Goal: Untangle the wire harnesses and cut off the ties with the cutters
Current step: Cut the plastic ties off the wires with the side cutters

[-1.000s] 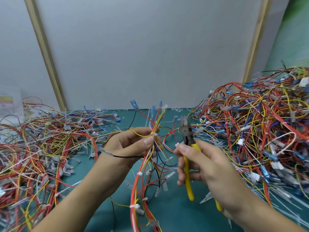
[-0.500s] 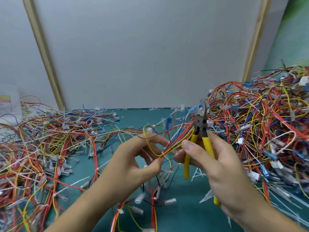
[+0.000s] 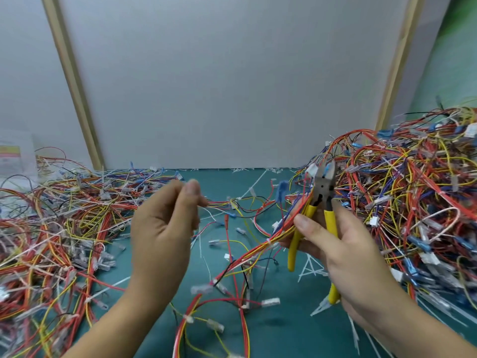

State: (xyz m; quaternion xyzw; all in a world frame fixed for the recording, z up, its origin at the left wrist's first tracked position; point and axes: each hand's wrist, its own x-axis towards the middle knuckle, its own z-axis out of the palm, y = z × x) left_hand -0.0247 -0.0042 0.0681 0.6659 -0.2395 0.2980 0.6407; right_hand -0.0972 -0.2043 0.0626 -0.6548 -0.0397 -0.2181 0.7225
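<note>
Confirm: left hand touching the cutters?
Apart. The head view shows teal mat and loose wires between the left hand and the cutters, which the right hand grips.

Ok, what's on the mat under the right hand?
Below the right hand, which grips the cutters, white cut ties lie on the green mat, and a red-and-yellow wire bundle runs in under the thumb. Whatever lies beneath the palm and wrist is covered.

Head-worn camera looks forward and down, close over the table.
</note>
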